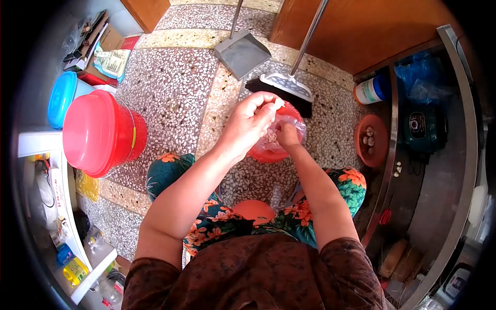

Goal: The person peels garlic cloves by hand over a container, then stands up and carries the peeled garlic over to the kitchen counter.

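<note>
Two bare hands meet over the near floor, beyond a pair of floral-trousered knees [353, 183]. The left hand [252, 121] is raised, thumb and fingertips pinched narrowly on a small pale piece [279, 104], which sits above the rim of a red plastic basin [266, 157]. The right hand [288, 134] is down at the basin with its fingers curled in; whether it grips anything cannot be told. Work appears to be under way: one piece is in the fingers, and pale scraps [269, 137] lie in the clear plastic bag [300, 127] lining the basin, though how much is done cannot be judged. To the right, an orange bowl [360, 147] holds a few knobbly, roundish pieces [368, 140], seemingly left to be handled. On the left stands a red bucket [93, 134], its lid on and its contents hidden. Farther off, a blue-lidded pail [64, 99] and a white tub [367, 92] with a blue cap likewise hide what they hold, while a broom [287, 85] and a grey dustpan [243, 53] stand past the basin.
</note>
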`<state>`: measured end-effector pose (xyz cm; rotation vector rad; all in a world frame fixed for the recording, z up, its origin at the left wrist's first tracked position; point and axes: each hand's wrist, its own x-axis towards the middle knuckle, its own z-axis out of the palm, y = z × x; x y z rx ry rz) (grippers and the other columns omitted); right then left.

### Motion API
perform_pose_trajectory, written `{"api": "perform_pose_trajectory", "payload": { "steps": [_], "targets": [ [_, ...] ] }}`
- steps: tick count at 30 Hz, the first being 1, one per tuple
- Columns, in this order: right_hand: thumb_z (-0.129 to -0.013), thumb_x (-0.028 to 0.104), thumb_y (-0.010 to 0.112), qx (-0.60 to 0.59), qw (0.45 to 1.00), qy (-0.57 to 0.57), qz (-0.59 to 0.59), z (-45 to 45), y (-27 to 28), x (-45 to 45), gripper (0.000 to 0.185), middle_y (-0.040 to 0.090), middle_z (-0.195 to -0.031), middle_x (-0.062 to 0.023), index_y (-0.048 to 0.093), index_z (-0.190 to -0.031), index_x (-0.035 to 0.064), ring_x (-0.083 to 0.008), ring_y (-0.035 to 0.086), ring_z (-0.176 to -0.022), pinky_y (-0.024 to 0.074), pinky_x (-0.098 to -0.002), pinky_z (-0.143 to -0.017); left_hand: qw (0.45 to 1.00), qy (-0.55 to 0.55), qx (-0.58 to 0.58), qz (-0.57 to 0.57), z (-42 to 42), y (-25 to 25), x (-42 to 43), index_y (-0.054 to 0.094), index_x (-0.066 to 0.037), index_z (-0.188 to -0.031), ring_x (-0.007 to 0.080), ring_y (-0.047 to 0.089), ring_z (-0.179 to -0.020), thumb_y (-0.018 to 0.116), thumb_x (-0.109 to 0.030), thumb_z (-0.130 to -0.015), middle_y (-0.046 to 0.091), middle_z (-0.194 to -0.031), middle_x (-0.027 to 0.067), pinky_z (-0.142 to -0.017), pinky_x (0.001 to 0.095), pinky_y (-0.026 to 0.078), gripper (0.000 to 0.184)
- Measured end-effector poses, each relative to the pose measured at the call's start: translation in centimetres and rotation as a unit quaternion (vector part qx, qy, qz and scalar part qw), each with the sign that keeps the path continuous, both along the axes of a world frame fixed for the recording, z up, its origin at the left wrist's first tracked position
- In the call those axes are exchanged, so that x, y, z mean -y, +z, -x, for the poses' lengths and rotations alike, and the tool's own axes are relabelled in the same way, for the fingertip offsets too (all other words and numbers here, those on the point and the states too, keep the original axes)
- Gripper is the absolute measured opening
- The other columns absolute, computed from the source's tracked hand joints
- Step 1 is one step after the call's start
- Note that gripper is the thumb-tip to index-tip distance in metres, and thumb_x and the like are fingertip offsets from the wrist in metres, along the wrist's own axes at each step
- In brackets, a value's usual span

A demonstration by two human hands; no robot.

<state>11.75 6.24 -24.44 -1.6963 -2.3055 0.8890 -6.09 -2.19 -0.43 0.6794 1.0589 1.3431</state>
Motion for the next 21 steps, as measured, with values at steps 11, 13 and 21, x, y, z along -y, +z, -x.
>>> {"api": "perform_pose_trajectory", "payload": {
  "steps": [11,13,21],
  "targets": [
    [-0.079,0.015,0.060,0.024,0.999,-0.014,0.027,-0.4,1.2,0.4,0.020,0.064,-0.094,-0.0232,0.062,-0.096,0.0060,-0.0395,0.061,-0.094,0.0486,-0.0450,-0.082,1.000,-0.010,0.016,0.019,0.1,0.0,0.4,0.059,-0.005,-0.101,0.0012,0.037,-0.057,0.055,-0.018,-0.095,0.046,-0.070,-0.0050,-0.048,0.0165,0.030,0.014],
    [-0.080,0.018,0.062,0.038,0.998,-0.013,0.040,-0.4,1.7,0.5,0.021,0.064,-0.094,-0.0229,0.062,-0.096,0.0051,-0.0395,0.061,-0.094,0.0486,-0.0451,-0.082,1.000,-0.011,0.016,0.020,0.1,-0.1,0.3,0.059,-0.005,-0.101,0.0012,0.037,-0.058,0.055,-0.018,-0.095,0.045,-0.070,-0.0050,-0.048,0.0165,0.030,0.015],
    [-0.078,0.018,0.062,0.033,0.999,-0.040,-0.009,-0.2,1.1,0.4,0.018,0.064,-0.085,-0.0225,0.063,-0.086,0.0022,-0.0397,0.062,-0.084,0.0484,-0.0449,-0.075,1.000,-0.016,0.016,0.015,0.0,-0.3,0.1,0.059,-0.005,-0.100,0.0015,0.037,-0.057,0.056,-0.021,-0.095,0.046,-0.069,-0.0048,-0.048,0.0166,0.030,0.017]
  ]
}}
